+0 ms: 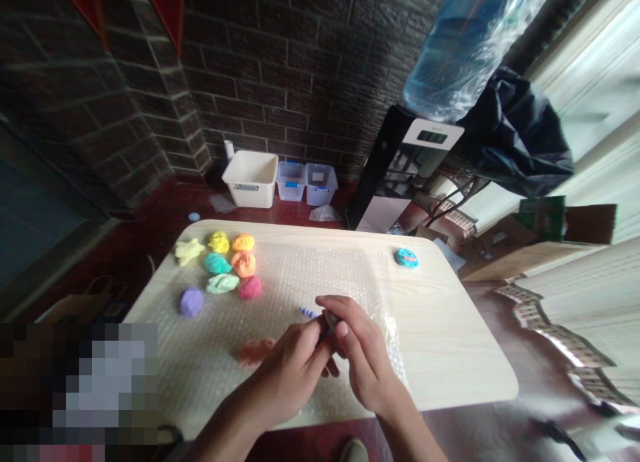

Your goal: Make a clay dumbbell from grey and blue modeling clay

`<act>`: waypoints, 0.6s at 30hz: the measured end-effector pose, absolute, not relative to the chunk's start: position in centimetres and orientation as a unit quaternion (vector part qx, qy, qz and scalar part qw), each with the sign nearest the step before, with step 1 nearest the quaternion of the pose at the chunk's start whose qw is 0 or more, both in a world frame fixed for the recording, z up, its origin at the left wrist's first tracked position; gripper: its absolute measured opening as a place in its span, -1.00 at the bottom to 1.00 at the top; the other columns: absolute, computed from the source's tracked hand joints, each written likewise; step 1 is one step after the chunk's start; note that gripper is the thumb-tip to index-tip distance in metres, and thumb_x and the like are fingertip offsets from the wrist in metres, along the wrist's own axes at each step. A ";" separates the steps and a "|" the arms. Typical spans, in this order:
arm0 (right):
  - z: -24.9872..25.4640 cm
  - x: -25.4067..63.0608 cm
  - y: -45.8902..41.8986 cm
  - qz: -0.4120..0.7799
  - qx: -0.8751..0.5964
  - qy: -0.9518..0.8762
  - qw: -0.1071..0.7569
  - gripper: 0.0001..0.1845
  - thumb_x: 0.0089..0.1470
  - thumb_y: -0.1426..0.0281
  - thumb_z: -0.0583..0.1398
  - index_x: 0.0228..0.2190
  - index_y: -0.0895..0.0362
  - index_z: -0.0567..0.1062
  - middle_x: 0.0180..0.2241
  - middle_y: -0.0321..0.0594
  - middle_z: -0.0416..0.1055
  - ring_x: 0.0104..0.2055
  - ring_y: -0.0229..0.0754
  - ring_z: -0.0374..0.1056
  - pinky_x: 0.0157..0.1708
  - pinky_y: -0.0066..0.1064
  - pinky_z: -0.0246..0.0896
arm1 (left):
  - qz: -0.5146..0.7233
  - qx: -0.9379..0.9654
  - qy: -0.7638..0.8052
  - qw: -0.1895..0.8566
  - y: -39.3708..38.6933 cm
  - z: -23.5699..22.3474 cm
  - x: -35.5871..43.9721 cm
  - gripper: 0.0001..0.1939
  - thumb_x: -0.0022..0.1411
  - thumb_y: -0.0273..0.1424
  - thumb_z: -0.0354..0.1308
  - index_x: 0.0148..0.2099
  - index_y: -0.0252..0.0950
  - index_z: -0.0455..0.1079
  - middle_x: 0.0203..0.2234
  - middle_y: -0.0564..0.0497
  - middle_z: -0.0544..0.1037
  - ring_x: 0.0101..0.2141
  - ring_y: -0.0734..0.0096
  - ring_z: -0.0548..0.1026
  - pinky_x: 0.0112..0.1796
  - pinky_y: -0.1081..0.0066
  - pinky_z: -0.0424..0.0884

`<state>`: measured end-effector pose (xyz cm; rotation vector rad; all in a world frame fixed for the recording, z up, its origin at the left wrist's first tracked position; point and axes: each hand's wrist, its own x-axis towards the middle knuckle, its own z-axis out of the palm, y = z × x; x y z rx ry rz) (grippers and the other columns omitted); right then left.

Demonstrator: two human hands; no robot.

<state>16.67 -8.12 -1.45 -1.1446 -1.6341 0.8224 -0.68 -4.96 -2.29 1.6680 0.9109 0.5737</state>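
Observation:
Over the middle of the table, my left hand (299,355) and my right hand (364,345) meet with fingers closed around a small dark grey lump (331,320), which looks like modelling clay and is mostly hidden. Just beyond the fingers, a thin blue, white and purple striped roll (307,312) lies on the bubble wrap (310,269), its near end covered by my hand. A brownish-orange piece of clay (256,352) is beside my left wrist, partly hidden by it.
Several coloured clay lumps, among them a purple one (191,302) and a red one (250,287), lie at the table's left. A blue clay disc (407,257) sits far right on the wooden table (450,335). Behind are storage bins (250,182) and a water dispenser (400,172).

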 end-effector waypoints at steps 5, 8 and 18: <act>-1.9 16.8 -8.2 0.365 -0.461 -0.650 0.482 -0.57 0.53 0.22 0.02 0.24 -0.05 0.52 0.12 -0.09 0.52 0.11 0.01 0.45 0.08 -0.15 0.40 | 0.228 0.709 0.373 0.554 -4.7 -1.9 -0.7 -0.67 0.59 -0.20 -0.04 -0.15 -0.24 0.45 -0.35 -0.02 0.65 -0.29 0.27 0.65 -0.21 0.31 0.46; -2.1 16.9 -8.3 0.447 -0.442 -0.560 0.539 -0.52 0.51 0.13 0.00 0.21 -0.05 0.56 0.07 -0.06 0.52 -0.13 -0.03 0.46 -0.37 -0.32 0.38 | 0.221 0.682 0.359 0.597 -4.4 -1.3 -0.3 -0.65 0.59 -0.15 -0.01 -0.14 -0.26 0.46 -0.32 0.00 0.66 -0.30 0.32 0.67 -0.21 0.35 0.48; -1.9 17.1 -8.2 0.392 -0.463 -0.634 0.480 -0.62 0.52 0.22 0.04 0.14 -0.07 0.58 0.01 -0.12 0.53 -0.17 -0.12 0.47 -0.32 -0.34 0.40 | 0.201 0.753 0.370 0.505 -4.7 -2.5 -1.0 -0.61 0.61 -0.21 -0.12 -0.17 -0.25 0.43 -0.31 -0.02 0.62 -0.28 0.30 0.61 -0.14 0.30 0.44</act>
